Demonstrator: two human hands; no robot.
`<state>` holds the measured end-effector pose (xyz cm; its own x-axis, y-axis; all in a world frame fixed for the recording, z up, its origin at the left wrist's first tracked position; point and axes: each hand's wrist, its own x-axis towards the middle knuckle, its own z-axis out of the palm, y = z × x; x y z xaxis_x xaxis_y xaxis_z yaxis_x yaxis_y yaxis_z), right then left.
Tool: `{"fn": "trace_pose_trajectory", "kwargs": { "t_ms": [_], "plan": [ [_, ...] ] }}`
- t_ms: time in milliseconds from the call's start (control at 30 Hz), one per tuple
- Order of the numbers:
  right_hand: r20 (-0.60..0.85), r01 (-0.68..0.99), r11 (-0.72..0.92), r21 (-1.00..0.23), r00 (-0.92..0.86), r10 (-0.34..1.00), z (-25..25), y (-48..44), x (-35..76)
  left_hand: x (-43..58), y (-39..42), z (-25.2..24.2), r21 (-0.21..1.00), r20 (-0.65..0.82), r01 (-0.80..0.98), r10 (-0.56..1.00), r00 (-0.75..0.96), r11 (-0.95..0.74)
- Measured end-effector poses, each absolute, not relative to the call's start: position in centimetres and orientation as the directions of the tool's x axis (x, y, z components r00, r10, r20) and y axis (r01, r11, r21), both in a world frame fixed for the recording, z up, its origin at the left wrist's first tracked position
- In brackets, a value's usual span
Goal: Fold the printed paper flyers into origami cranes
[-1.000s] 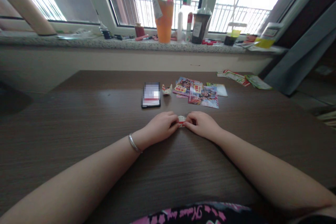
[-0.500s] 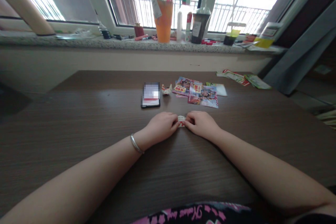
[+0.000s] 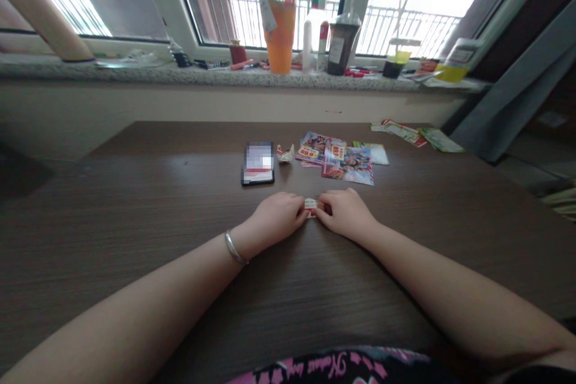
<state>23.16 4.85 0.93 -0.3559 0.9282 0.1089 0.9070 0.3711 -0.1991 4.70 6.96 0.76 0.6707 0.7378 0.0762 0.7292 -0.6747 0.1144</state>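
Between my two hands a small piece of white paper with red print (image 3: pixel 311 208) lies low at the table top. My left hand (image 3: pixel 279 216), with a silver bangle (image 3: pixel 234 248) on its wrist, pinches the paper's left end. The right end is pinched by my right hand (image 3: pixel 345 213), thumb and curled fingers closed on it. Only the middle of the paper shows; its ends are hidden under the fingers. Just beyond my hands stands a small folded paper shape (image 3: pixel 285 154), white with red marks, beside a phone (image 3: pixel 258 163) whose screen is blurred out.
Glossy printed flyers (image 3: pixel 347 165) overlap beyond my right hand. Green and red paper strips (image 3: pixel 402 132) lie at the table's far right. On the window sill (image 3: pixel 202 75) stand an orange drink cup (image 3: pixel 279 36), a dark cup (image 3: pixel 341 48) and several bottles. The brown table (image 3: pixel 135 192) extends to both sides.
My right hand has shifted very slightly, showing a little more of the paper between the hands. Both hands keep hold of it, and the other things have not moved.
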Motion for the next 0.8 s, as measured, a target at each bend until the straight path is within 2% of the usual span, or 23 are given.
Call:
{"fn": "trace_pose_trajectory", "kwargs": {
  "t_ms": [333, 633, 800],
  "plan": [
    [0.112, 0.907, 0.370, -0.200, -0.354, 0.929, 0.8, 5.1, 23.3, 4.6, 6.7, 0.7, 0.095, 0.097, 0.728, 0.734, 0.673, -0.679],
    [0.103, 0.876, 0.380, -0.296, -0.366, 0.925, 0.6, 5.5, 24.1, 4.1, 6.6, 0.1, 0.115, 0.154, 0.720, 0.728, 0.668, -0.685],
    [0.113, 0.873, 0.392, -0.290, -0.375, 0.920, 0.5, 5.4, 24.1, 4.1, 6.6, -0.1, 0.104, 0.155, 0.723, 0.729, 0.667, -0.683]
  ]
}}
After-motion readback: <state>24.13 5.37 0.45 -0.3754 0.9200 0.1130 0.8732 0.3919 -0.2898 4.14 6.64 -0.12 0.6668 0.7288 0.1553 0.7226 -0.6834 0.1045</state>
